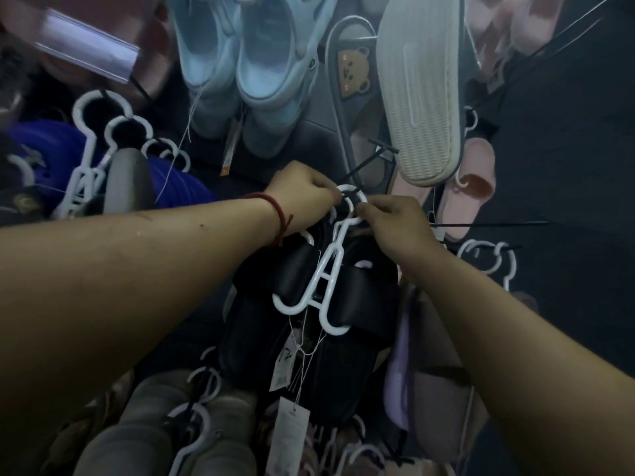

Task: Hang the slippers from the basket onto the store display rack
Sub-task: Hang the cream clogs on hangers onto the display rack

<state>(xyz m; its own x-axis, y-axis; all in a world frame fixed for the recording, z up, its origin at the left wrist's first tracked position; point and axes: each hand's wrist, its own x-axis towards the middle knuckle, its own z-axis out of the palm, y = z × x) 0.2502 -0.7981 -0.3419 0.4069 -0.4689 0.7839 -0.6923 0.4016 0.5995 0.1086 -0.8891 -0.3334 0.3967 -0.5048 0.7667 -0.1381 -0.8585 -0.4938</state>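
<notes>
Closest in, below both forearms, hang grey slippers (pixel 151 424) on white hooks, and a long paper tag (pixel 288 438) dangles on string between the arms. Under the right forearm lies a lilac slipper (pixel 398 383). Just below the hands hangs the pair of black slippers (pixel 364 297), their straps caught on the two lower hooks of a white plastic hanger (pixel 326 280).

The left hand (pixel 302 190), with a red cord (pixel 278 214) round its wrist, pinches the left side of the hanger's top loop. The right hand (pixel 391 221) pinches the right side of the same loop, fingers curled.

Right above the fingertips, a black rack peg (pixel 364 166) reaches the loop; whether it passes through I cannot tell. Left of the left hand are dark blue slippers (pixel 178 180). Beyond the hands hang a bear-patch slipper (pixel 350 73), a cream-soled slipper (pixel 419 97) and pale blue clogs (pixel 264 63). Up and right of the right hand are pink slippers (pixel 470 187).
</notes>
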